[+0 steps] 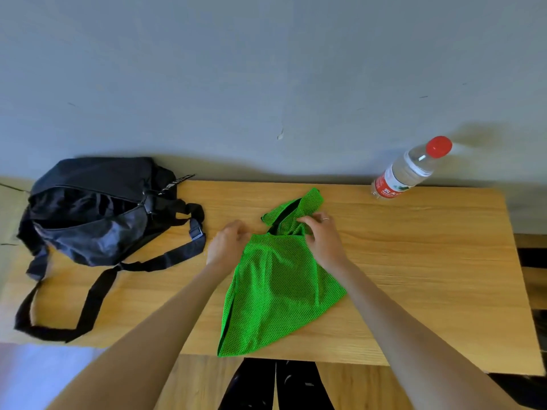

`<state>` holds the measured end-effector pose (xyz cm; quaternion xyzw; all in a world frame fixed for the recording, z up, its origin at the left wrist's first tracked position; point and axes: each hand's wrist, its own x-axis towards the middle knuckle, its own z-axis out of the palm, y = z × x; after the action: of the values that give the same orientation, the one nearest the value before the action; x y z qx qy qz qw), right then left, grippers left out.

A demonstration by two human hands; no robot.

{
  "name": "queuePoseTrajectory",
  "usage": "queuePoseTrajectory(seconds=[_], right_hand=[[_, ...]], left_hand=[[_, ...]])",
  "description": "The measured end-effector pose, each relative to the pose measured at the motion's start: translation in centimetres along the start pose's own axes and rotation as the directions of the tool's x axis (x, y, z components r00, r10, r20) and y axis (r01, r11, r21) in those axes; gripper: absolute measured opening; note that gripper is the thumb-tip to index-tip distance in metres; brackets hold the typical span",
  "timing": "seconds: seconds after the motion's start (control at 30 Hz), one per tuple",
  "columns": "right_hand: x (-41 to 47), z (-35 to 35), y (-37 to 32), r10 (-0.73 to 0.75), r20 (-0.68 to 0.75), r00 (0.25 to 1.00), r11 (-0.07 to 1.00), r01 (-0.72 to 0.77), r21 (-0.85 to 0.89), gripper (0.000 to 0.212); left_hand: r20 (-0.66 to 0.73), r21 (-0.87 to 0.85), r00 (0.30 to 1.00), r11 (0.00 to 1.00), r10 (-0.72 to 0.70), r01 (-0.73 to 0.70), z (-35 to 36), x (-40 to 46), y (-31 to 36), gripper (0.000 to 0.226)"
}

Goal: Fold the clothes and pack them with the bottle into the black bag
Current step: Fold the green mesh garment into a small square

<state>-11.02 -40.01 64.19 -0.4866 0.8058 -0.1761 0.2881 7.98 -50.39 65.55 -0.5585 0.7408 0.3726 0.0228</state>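
Light wooden bench (pixel 414 276) set against a grey wall. Black fabric bag with long straps (pixel 88 220) at far left, zip mouth gaping open. Bright green mesh garment (pixel 275 291) at centre, near edge overhanging the bench slightly, partly gathered. Clear plastic bottle with red cap and red label (pixel 411 170) stands at far right, well apart.

Left hand (pixel 228 244) grips the garment's far-left corner, fingers curled on the cloth. Right hand (pixel 321 238) pinches the bunched strap end.

Step, as judged: folding, early; nothing packed. Next move likely needs the straps laid flat, then doubled over.
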Motion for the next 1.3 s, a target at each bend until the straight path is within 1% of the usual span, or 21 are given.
queuePoseTrajectory(seconds=[0.03,0.1,0.17,0.2,0.27,0.33,0.4,0.47,0.53,0.63,0.7,0.77,0.83,0.87,0.93,1.0,1.07,1.13,1.2,1.23,1.3], right_hand=[[0.1,-0.1,0.1,0.007,0.02,1.0,1.0,-0.007,-0.005,0.041],[0.4,-0.3,0.2,0.006,0.031,0.999,1.0,-0.006,-0.02,0.039],[0.5,-0.5,0.3,0.013,0.013,1.0,1.0,-0.013,0.013,0.037],[0.5,-0.6,0.3,0.015,0.005,1.0,0.999,-0.015,0.038,0.037],[0.5,-1.1,0.6,0.01,-0.018,1.0,0.997,-0.008,0.082,0.035],[0.3,-1.8,1.2,0.014,-0.076,0.997,0.993,-0.005,0.12,0.033],[0.2,-2.5,2.0,0.043,-0.146,0.988,0.988,-0.021,0.154,0.034],[0.1,-3.2,2.6,0.075,-0.179,0.981,0.984,-0.043,0.173,0.037],[0.1,-3.7,3.2,0.089,-0.163,0.983,0.984,-0.061,0.169,0.041],[0.0,-3.8,3.7,0.077,-0.067,0.995,0.987,-0.067,0.143,0.052],[-0.2,-3.7,3.8,0.091,-0.053,0.994,0.993,-0.087,0.077,0.053],[-0.5,-3.6,3.4,0.109,-0.127,0.986,0.994,-0.109,0.006,0.048],[-0.9,-3.4,2.7,0.058,-0.168,0.984,0.998,-0.062,-0.021,0.044],[-1.0,-3.1,2.3,0.018,-0.142,0.99,0.999,-0.022,-0.027,0.043],[-1.2,-2.4,1.6,-0.037,-0.038,0.999,0.998,0.034,-0.058,0.043],[-1.4,-1.7,1.3,-0.034,0.028,0.999,0.989,0.038,-0.141,0.046],[-1.7,-1.3,1.4,0.005,0.03,1.0,0.978,0.002,-0.211,0.046],[-2.2,-1.3,1.9,0.038,0.023,0.999,0.958,-0.03,-0.285,0.041],[-2.7,-1.6,2.4,0.064,0.024,0.998,0.934,-0.051,-0.354,0.032],[-2.9,-1.8,2.7,0.074,0.023,0.997,0.927,-0.06,-0.37,0.026],[-3.1,-2.2,3.1,0.08,0.029,0.996,0.928,-0.064,-0.368,0.013]], left_hand=[[0.004,-0.036,1.0,0.999,0.028,-0.028,0.2,1.0,0.6,0.016],[0.035,-0.076,0.995,0.993,0.089,-0.086,0.8,2.5,2.0,0.027],[0.065,-0.016,0.989,0.991,0.135,-0.134,1.6,3.6,3.2,0.038],[0.065,0.014,0.987,0.989,0.145,-0.146,1.9,3.9,3.5,0.038],[0.028,0.019,0.989,0.989,0.146,-0.147,2.4,4.6,3.7,0.022],[-0.041,-0.032,0.994,0.994,0.105,-0.106,2.0,5.1,3.6,0.005],[-0.111,-0.075,0.992,0.995,0.053,-0.062,1.0,5.7,3.4,0.006],[-0.16,-0.149,0.987,0.988,0.016,-0.04,-0.3,6.4,3.4,0.008],[-0.178,-0.27,0.984,0.962,-0.003,-0.046,-1.3,7.0,3.6,0.006],[-0.145,-0.399,0.989,0.914,0.022,-0.079,-1.8,7.1,3.7,0.013],[-0.104,-0.37,0.993,0.925,0.048,-0.084,-1.4,6.5,3.5,0.017],[-0.096,-0.286,0.993,0.953,0.07,-0.095,-0.7,5.4,3.0,0.017],[-0.054,-0.206,0.996,0.975,0.071,-0.081,0.3,4.1,2.4,0.017],[-0.012,-0.182,0.998,0.981,0.062,-0.063,0.9,3.5,2.0,0.018],[0.084,-0.181,0.994,0.982,0.066,-0.05,2.1,2.5,1.5,0.025],[0.143,-0.185,0.984,0.979,0.109,-0.082,3.0,1.7,1.3,0.036],[0.155,-0.147,0.978,0.982,0.142,-0.119,3.5,1.4,1.3,0.038],[0.14,-0.06,0.978,0.987,0.155,-0.148,3.8,1.2,1.4,0.029],[0.128,0.007,0.98,0.988,0.15,-0.152,3.8,1.2,1.5,0.016],[0.125,0.01,0.98,0.987,0.156,-0.159,3.8,1.2,1.6,0.015],[0.121,-0.024,0.972,0.98,0.2,-0.198,3.6,1.1,1.9,0.022]])
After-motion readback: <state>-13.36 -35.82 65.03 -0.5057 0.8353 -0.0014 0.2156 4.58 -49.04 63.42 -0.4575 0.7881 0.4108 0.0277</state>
